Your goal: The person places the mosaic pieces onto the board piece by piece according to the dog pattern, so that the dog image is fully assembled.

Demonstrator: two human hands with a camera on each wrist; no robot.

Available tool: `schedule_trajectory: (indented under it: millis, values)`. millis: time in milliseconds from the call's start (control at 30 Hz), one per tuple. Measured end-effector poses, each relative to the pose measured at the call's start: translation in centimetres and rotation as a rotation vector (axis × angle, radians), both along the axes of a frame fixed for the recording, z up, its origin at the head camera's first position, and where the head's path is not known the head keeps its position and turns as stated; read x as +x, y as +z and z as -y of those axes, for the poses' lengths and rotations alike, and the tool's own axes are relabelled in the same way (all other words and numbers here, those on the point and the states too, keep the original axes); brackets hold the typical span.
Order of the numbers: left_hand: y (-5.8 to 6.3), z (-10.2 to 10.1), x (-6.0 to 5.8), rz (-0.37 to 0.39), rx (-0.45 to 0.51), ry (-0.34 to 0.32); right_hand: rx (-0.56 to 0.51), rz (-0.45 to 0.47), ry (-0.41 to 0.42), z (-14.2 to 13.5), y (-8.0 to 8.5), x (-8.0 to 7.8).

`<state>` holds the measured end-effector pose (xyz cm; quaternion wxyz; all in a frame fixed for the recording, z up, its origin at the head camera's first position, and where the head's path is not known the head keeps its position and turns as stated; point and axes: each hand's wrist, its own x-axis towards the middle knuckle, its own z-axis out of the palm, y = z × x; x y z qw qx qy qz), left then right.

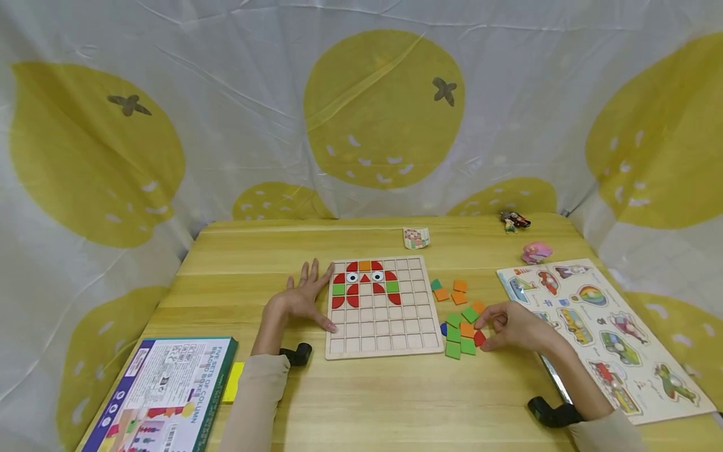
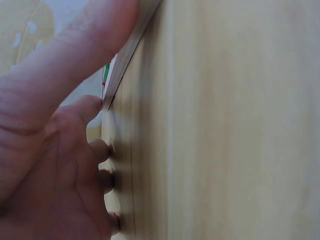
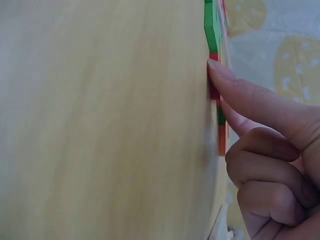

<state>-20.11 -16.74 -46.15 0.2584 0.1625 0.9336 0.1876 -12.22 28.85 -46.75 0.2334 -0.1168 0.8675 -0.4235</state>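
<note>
In the head view a wooden grid board (image 1: pixel 386 357) lies mid-table, its upper left squares filled with red, green and orange pieces around two eye pieces. My left hand (image 1: pixel 301 297) is spread at the board's left side, thumb touching its edge and fingertips on the table. With thumb and index finger, my right hand (image 1: pixel 511 323) pinches a red piece (image 1: pixel 479 338) at the right of the loose pieces. The other fingers are curled, as the right wrist view shows around the red piece (image 3: pixel 214 90). Green tiles (image 1: pixel 454 334) and orange tiles (image 1: pixel 460 285) lie nearby.
A small picture card (image 1: pixel 416 238) lies behind the board. On the right are a vehicle puzzle board (image 1: pixel 607 326), a pink toy (image 1: pixel 536 252) and a dark figurine (image 1: pixel 514 221). A box (image 1: pixel 164 389) and something yellow (image 1: pixel 233 382) lie at the front left.
</note>
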Motion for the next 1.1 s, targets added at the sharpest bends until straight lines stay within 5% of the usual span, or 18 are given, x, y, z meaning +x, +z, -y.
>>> schedule_trajectory:
  millis: [300,500,733,1100]
  values:
    - [0.0,0.0,0.0,0.005,-0.003,0.003,0.066,-0.045,-0.092,0.9,0.1,-1.9]
    - [0.0,0.0,-0.1,0.006,-0.009,0.004,0.010,0.014,-0.120,0.2,0.4,-2.2]
    - [-0.1,0.1,-0.1,0.006,-0.014,-0.002,0.151,-0.114,-0.180,0.8,-0.2,-2.7]
    - [0.1,0.0,0.0,0.017,-0.021,-0.006,0.081,-0.098,-0.084,0.8,-0.3,-3.4]
